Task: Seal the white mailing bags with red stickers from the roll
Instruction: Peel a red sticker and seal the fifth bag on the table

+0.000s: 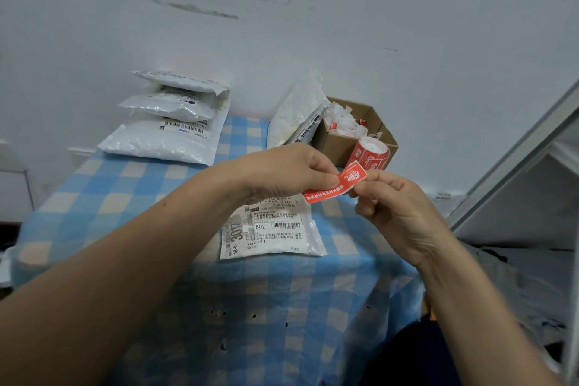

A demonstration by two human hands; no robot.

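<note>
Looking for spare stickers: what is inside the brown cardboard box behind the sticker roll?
The brown cardboard box holds crumpled white paper scraps with a few small red bits. Its walls and the paper hide whatever lies deeper.

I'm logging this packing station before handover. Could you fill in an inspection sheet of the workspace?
Surface: blue checked cloth with small dark spots near the front.
Job's things: red sticker held above a white mailing bag lying label up; sticker roll against the cardboard box; stacked bags at far left; leaning bag propped on the box.
Clutter: white paper scraps inside the box.
Hands: left hand pinches the sticker near its middle; right hand pinches its right end.
Cables: nothing seen.
Surroundings: white wall with dark marks; grey frame at right.
</note>
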